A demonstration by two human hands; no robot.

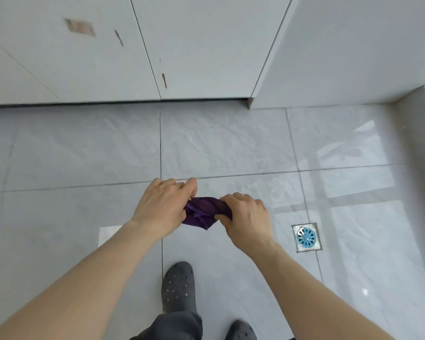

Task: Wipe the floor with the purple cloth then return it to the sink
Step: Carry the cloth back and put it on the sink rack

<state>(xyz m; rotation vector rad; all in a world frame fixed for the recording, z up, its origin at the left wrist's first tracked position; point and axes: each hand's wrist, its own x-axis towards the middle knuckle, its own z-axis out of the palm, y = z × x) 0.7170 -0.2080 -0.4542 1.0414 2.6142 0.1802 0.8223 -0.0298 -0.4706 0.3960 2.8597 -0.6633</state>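
The purple cloth (203, 213) is bunched and twisted between both hands, held in the air above the grey tiled floor (84, 155). My left hand (161, 207) grips its left end with fingers curled over the top. My right hand (245, 217) grips its right end. A loose corner of the cloth hangs down between the hands. No sink is in view.
White cabinet doors (96, 57) run along the far side, with a white wall panel (341, 57) at the right. A square floor drain with a blue grate (306, 238) lies to the right of my hands. My feet in grey clogs (178, 288) stand below.
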